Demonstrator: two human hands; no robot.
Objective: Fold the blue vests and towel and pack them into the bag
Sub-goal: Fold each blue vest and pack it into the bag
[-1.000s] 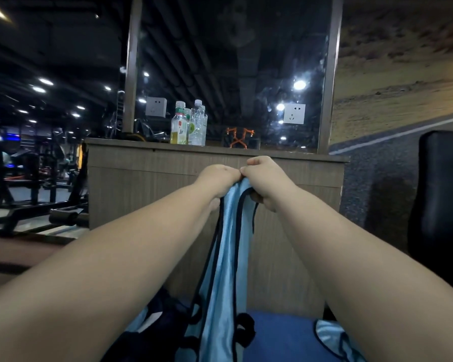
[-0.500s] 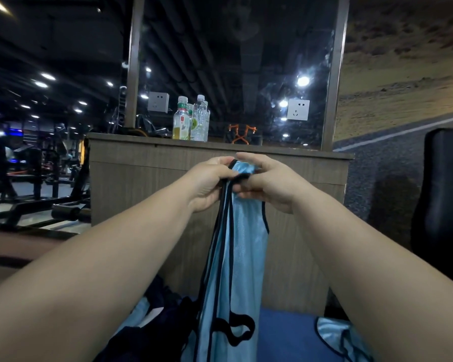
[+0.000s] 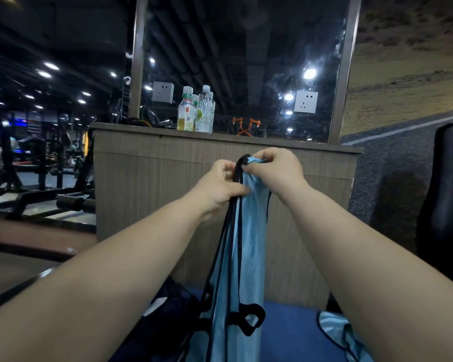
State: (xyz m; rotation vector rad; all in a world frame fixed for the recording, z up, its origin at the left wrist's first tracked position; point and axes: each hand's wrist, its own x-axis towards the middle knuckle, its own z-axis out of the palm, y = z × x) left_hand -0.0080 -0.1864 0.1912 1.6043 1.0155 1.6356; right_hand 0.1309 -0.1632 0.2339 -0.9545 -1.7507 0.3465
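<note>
Since a second ago: the two fists, then pressed together on top of the bunched cloth, have parted, and more of the blue panel hangs open. Far left, mid-frame: gym machines (image 3: 37,163), dark, under ceiling lights. Centre left to centre right: wood counter (image 3: 147,184) with a glass panel above it; two white sockets (image 3: 163,92) on the glass, one left, one right; bottles (image 3: 195,111) clustered upright on the counter top, just right of the left socket. Lower left of centre: dark navy bag (image 3: 168,322), slumped, just beside the hanging cloth. Centre: left hand (image 3: 221,186), fingers curled round the black-edged straps a little below their top. Centre: vest (image 3: 249,252), light blue with black trim, held up in front of the counter and hanging straight down out of the bottom of the frame. Right of centre: right hand (image 3: 277,171), fingertips pinching the strap's top fold, higher than the left hand. Bottom right of centre: blue surface (image 3: 290,330), with a second vest (image 3: 335,327) lying crumpled on it, partly hidden by the right forearm. Far right: black chair (image 3: 447,199).
</note>
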